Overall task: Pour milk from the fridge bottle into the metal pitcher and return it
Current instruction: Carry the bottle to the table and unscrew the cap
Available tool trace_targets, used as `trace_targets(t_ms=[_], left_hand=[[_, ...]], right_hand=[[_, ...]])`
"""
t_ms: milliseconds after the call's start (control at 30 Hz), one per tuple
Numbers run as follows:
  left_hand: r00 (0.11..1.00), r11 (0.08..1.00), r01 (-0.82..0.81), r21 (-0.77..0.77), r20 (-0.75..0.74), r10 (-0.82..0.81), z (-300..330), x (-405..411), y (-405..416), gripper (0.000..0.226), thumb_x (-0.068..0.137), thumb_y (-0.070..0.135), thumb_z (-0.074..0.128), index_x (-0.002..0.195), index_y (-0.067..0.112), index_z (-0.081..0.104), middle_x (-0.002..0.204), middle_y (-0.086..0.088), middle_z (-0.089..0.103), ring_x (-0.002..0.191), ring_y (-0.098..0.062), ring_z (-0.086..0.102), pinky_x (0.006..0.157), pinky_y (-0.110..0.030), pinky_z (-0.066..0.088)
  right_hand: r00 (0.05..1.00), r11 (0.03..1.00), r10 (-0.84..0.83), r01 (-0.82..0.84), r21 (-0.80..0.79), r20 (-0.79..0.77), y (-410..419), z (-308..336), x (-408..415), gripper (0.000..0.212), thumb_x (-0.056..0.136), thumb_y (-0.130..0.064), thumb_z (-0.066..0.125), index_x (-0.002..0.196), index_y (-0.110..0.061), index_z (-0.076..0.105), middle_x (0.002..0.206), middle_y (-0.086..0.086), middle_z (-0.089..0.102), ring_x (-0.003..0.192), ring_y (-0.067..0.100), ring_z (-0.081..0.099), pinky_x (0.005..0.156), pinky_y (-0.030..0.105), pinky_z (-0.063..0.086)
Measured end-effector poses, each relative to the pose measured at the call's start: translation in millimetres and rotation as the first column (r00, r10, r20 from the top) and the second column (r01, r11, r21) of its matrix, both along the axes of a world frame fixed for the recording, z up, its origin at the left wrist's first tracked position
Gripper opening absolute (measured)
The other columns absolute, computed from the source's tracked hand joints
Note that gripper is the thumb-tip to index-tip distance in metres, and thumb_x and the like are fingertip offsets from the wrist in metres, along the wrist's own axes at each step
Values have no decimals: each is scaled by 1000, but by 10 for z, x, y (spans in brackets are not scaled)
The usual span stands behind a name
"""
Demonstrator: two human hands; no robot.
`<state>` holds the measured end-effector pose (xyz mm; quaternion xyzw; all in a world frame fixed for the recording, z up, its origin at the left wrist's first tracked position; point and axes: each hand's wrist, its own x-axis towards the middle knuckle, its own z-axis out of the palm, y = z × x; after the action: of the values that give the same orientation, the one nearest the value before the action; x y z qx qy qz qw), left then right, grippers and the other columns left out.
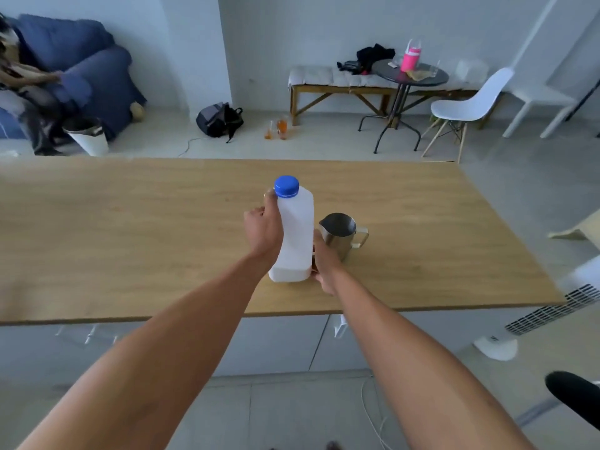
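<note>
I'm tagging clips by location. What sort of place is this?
Probably an open-plan home or lounge: a wooden counter, a blue sofa and a cushioned bench.

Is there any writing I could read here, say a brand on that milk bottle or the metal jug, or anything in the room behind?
None can be read.
Milk bottle: plain white, no label showing on this side; blue cap shows no print.
Metal pitcher: bare steel, no marking visible.
Pink bottle on the far round table: too small and blurred to tell whether it bears text.
</note>
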<state>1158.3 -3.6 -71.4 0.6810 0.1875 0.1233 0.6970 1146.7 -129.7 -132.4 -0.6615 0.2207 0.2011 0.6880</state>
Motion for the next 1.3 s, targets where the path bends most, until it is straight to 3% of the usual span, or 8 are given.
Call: trace_targets(t_ms=[500, 600, 667, 733, 900, 1000, 1133, 1300], left_hand=[[999, 997, 24, 73, 20, -25, -203, -35, -115, 71, 97, 57, 52, 65, -1, 26, 63, -9, 27, 53, -16, 23, 43, -24, 21], [999, 996, 34, 79, 26, -36, -202, -53, -121, 69, 98, 57, 49, 66, 1, 24, 62, -10, 25, 56, -19, 24, 47, -29, 22], [998, 997, 48, 64, 35, -50, -203, -72, -111, 65, 98, 56, 45, 66, 4, 22, 61, -9, 26, 57, -20, 26, 48, -29, 25], [998, 998, 51, 45, 26, -52, -215, -88, -96, 59, 96, 56, 42, 67, 9, 22, 61, -8, 28, 58, -21, 28, 48, -26, 31], [1000, 1000, 21, -19, 16, -21, -271, -112, -127, 41, 96, 32, 39, 59, 22, 23, 61, -1, 27, 58, -19, 24, 55, -37, 26], [1000, 1000, 1, -10, 31, -1, -270, -106, -156, 38, 89, 22, 35, 53, 28, 22, 56, 4, 24, 64, -25, 21, 56, -41, 21], [998, 999, -52, -10, 41, 53, -279, -76, -188, 35, 85, 24, 35, 52, 26, 23, 57, -3, 25, 65, -28, 22, 55, -42, 22], [996, 996, -87, -9, 37, 87, -293, -42, -207, 35, 83, 24, 34, 49, 28, 27, 52, 5, 29, 67, -26, 27, 60, -44, 27]], right_hand=[[1000, 999, 24, -23, 32, -9, -100, -205, 78, 68, 95, -69, 45, 140, -21, 58, 130, -5, 69, 122, 18, 61, 112, 43, 45], [1000, 1000, -10, 10, -24, 10, -100, -129, 48, 59, 96, -65, 41, 125, -19, 65, 118, -2, 72, 112, 20, 64, 104, 42, 50], [985, 971, -42, 80, -224, 169, -102, -27, 3, 53, 98, -58, 37, 100, -15, 68, 97, 2, 74, 93, 23, 67, 82, 39, 55], [913, 831, -8, 233, -505, 407, -136, 114, -55, 49, 102, -51, 35, 83, -13, 60, 74, -3, 64, 72, 22, 61, 59, 33, 41], [644, 620, 296, 432, -655, 705, -169, 749, 98, 34, 105, -41, 41, 88, -14, 53, 75, -3, 63, 70, 27, 56, 59, 34, 34], [640, 418, 590, 280, -864, 492, -11, 1107, 290, 46, 102, -58, 32, 97, -16, 50, 79, 2, 63, 67, 31, 55, 61, 37, 37], [653, 86, 723, 240, -967, 226, 255, 1227, 394, 43, 104, -53, 29, 93, -16, 49, 70, 1, 48, 68, 31, 53, 62, 38, 33], [547, -41, 817, 372, -927, 183, 318, 1182, 395, 36, 104, -36, 33, 80, -15, 49, 55, -2, 37, 53, 24, 48, 53, 33, 32]])
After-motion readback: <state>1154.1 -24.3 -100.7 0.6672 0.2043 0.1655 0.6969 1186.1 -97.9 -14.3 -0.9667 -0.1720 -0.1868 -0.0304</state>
